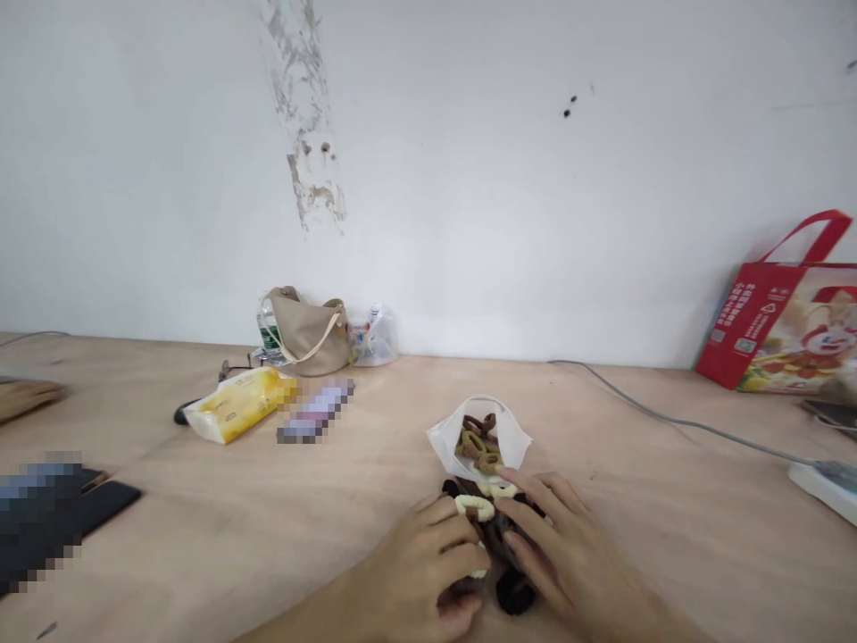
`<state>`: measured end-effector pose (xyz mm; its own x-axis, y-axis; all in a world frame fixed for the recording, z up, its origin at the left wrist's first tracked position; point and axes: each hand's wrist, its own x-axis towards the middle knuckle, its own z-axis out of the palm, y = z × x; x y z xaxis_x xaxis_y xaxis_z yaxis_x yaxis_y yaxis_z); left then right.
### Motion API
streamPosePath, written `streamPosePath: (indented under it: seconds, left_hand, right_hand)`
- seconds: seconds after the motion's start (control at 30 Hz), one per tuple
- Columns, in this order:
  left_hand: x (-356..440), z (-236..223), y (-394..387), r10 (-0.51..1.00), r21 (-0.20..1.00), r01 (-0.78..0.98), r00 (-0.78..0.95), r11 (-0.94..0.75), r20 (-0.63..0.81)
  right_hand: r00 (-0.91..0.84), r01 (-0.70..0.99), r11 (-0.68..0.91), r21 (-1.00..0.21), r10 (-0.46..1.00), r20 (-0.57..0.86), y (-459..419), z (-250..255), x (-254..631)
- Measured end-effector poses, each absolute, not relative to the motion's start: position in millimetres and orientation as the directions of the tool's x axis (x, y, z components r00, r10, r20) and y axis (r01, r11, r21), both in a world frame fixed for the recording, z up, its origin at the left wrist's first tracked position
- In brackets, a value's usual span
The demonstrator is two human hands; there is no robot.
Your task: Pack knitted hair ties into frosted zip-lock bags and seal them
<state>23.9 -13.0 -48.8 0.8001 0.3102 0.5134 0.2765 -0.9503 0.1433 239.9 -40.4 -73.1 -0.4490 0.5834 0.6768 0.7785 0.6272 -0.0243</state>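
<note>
A small white pouch (515, 436) lies open on the wooden table, with brown and tan hair ties (477, 439) inside it. Just in front of it sits a heap of dark and cream hair ties (499, 527). My left hand (421, 572) curls its fingers over the left side of the heap, touching a cream hair tie (474, 506). My right hand (562, 545) rests on the heap's right side with its fingers stretched out, the fingertips on the dark ties.
A yellow tissue pack (237, 404), a beige bag (304, 330) and a clear plastic bag (375, 338) sit at the back left. A red gift bag (783, 313) stands at right, with a grey cable (669, 420) and white power strip (827, 482). Another person's hand (23, 395) shows at far left.
</note>
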Motion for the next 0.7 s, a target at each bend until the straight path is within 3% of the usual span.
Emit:
streamPosePath:
  seconds: [0.3, 0.5, 0.7]
  left_hand:
    - [24.9, -48.3, -14.2, 0.275, 0.115, 0.254, 0.797, -0.96, 0.537]
    - [25.2, -45.5, -16.9, 0.262, 0.093, 0.251, 0.809, -0.964, 0.526]
    - [26.2, -43.2, -16.1, 0.17, 0.032, 0.177, 0.862, -0.984, 0.477]
  right_hand:
    - [-0.467, 0.77, 0.637, -0.043, 0.608, 0.642, -30.1, -75.8, 235.6]
    - [-0.424, 0.685, 0.716, -0.133, 0.541, 0.727, -38.5, -71.5, 233.2]
    - [-0.389, 0.623, 0.773, -0.117, 0.436, 0.811, -48.3, -67.0, 232.0]
